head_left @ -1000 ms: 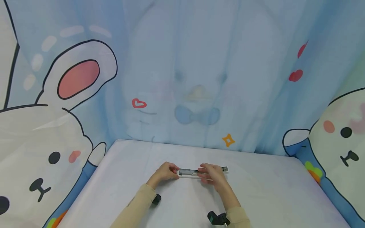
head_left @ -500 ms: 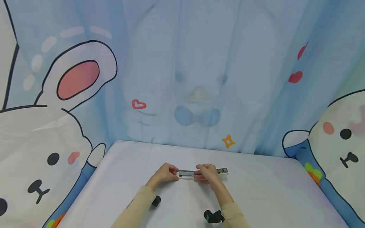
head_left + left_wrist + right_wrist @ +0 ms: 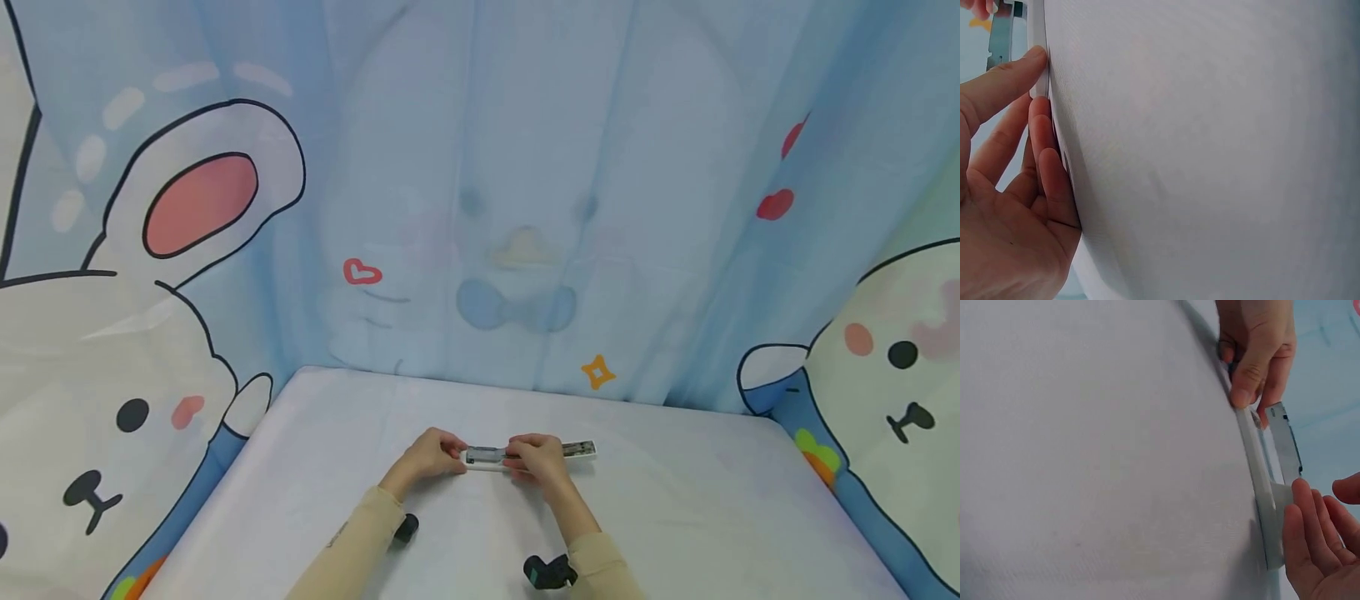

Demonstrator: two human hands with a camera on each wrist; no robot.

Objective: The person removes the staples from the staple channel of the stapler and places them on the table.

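A long, narrow white case (image 3: 489,467) with a grey metal plate (image 3: 484,455) inside lies crosswise before me; its silver-and-black right section (image 3: 579,450) shows past my right hand. My left hand (image 3: 429,454) grips the case's left end, the thumb (image 3: 1034,59) pressed against its side in the left wrist view. Over the middle of the case is my right hand (image 3: 542,458). Seen from the right wrist, its fairly straight fingers (image 3: 1311,525) are against the case, and its thumb stands apart. There the metal plate (image 3: 1284,447) sticks up out of the case.
A white cloth covers the table (image 3: 690,500). Behind it hangs a blue curtain (image 3: 420,167) printed with cartoon animals. Black wrist devices (image 3: 551,573) sit under the sleeves, close over the cloth.
My right hand has slid left along the case, toward the metal plate, uncovering more of the right section. My left hand has kept its grip on the left end.
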